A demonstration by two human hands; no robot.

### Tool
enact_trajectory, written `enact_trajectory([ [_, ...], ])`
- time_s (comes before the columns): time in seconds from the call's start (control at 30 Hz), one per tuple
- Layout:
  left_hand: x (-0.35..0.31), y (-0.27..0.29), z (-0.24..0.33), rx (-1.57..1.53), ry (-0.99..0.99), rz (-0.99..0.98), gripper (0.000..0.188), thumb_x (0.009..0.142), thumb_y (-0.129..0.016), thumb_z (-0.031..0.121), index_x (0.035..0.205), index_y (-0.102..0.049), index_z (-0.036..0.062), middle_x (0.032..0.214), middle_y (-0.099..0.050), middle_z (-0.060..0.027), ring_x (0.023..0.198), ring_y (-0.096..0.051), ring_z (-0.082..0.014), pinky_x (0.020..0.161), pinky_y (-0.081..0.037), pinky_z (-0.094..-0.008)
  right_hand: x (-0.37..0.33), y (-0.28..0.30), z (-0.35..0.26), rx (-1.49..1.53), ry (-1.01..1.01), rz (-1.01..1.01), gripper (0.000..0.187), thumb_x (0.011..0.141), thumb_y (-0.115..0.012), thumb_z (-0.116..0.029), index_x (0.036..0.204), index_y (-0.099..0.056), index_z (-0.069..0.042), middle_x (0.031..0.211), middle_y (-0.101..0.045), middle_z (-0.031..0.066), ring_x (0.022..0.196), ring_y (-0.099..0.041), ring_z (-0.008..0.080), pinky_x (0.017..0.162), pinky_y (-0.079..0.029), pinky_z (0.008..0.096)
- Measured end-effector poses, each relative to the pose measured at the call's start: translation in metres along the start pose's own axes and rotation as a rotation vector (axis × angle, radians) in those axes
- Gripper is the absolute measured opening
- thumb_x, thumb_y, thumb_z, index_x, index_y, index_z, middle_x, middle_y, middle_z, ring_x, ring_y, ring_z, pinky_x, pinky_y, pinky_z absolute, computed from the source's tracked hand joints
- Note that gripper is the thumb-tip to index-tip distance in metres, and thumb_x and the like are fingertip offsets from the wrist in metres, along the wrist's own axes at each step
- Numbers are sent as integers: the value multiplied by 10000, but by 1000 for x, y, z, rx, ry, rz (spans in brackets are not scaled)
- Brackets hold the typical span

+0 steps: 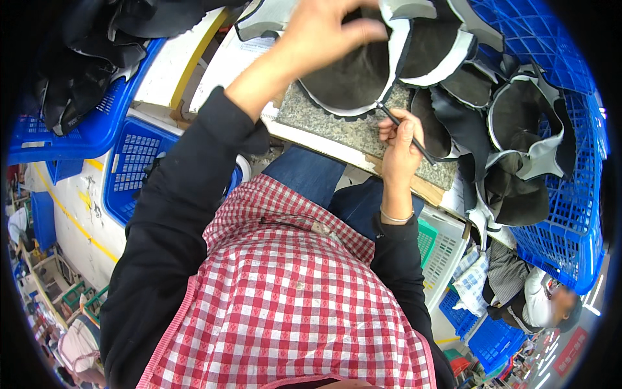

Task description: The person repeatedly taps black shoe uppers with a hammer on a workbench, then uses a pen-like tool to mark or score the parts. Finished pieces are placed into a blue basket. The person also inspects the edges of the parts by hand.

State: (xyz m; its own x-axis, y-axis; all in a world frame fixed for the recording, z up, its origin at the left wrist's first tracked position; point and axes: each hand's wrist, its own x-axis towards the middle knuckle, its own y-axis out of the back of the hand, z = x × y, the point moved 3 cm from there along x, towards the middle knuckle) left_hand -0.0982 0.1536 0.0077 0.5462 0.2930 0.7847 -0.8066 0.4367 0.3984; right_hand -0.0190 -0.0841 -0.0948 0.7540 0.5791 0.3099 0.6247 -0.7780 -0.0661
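Observation:
A dark shoe upper piece (346, 81) with a pale border and a notched lower edge lies on a speckled stone slab (304, 117). My left hand (321, 35) is over its far left part, thumb and fingers apart, with nothing visible in it; the upper edge of the view cuts off some fingertips. In my right hand (403, 136) is a slim black pen-like tool (422, 149), held in a pinch. Its tip meets the pale border at the piece's lower right. Another dark upper piece (431, 48) with a white edge lies just to the right.
More dark uppers (518, 117) are heaped at the right against a blue basket (557, 223). Black pieces (84, 65) fill a blue crate (71, 146) at the far left. A lower blue basket (129, 168) stands beside it. A person (538, 301) is at the lower right.

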Motion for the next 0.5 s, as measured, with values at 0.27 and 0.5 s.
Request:
enact_trajectory([
  [0.27, 96, 2, -87, 544, 110, -356, 329, 882, -706, 273, 1125, -677, 53, 825, -679, -190, 829, -672, -414, 757, -530, -514, -13, 7, 4, -33, -101, -119, 161, 1009, -676, -165, 979, -670, -6, 884, -671, 39, 826, -628, 113, 764, -509, 273],
  [0.5, 66, 62, 32, 569, -291, -45, 137, 955, -684, 164, 950, -676, 27, 807, -685, -183, 733, -698, -350, 657, -555, -406, -44, 39, -44, 60, 109, -134, 130, 1016, -619, -105, 973, -664, 9, 874, -678, 77, 794, -617, 128, 744, -497, 279],
])
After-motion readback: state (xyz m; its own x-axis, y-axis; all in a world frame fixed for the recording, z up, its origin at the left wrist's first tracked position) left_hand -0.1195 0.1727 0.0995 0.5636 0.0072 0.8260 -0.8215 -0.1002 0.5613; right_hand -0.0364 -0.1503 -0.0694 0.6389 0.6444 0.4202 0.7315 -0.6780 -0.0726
